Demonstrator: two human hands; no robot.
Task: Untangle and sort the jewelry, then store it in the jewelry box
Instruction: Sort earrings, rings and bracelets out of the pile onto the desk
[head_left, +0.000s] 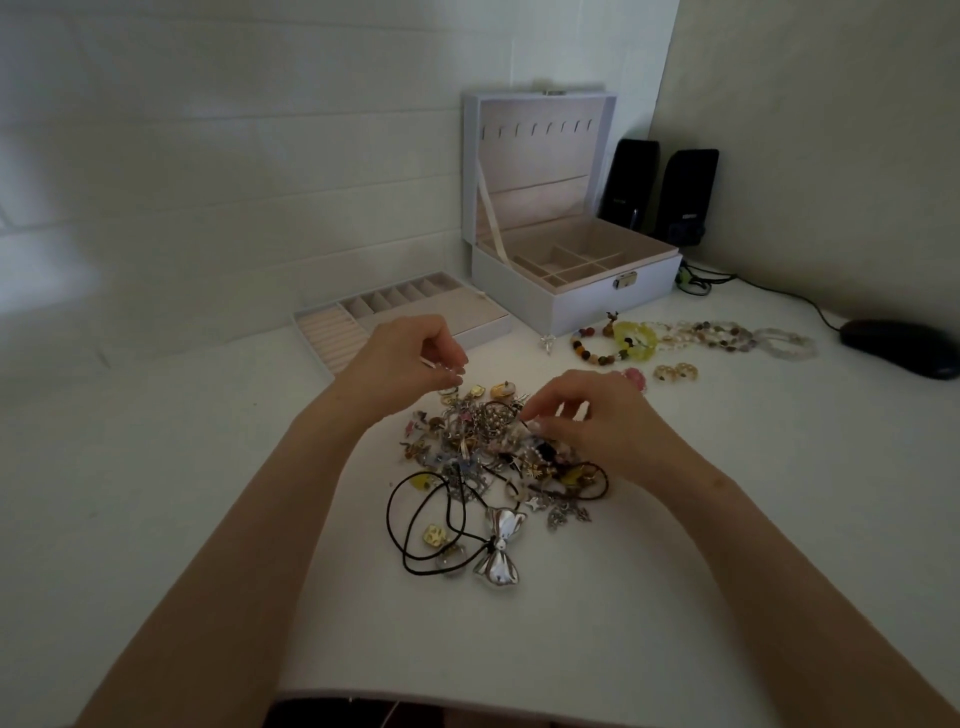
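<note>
Both of our hands hover over the jewelry tangle (498, 447), which lies heaped in the middle of the white surface (182, 467). The left hand (410, 358) draws its fingers (449, 356) into a narrow pinch at the heap's far edge, on a piece too fine for us to identify. The right hand (592, 421) curls its fingers (556, 408) down into the heap's right side and nips a strand there.

The jewelry box (587, 296) stands open behind the heap, with its lifted-out tray (395, 322) just beside it on the left. A row of beaded bracelets (691, 338) already lies apart to the right, so we judge the sorting has begun but is far from done.

We think this step calls for patience rather than force. One hand should anchor the heap while the other teases a single piece loose, following it to the knot rather than tugging. The black cord (415, 519) with the silver bow pendant (498, 551) loops free at the near edge and looks like the easiest piece to lift away. The fine chains in the middle could snag or tighten if we pull them hard.
</note>
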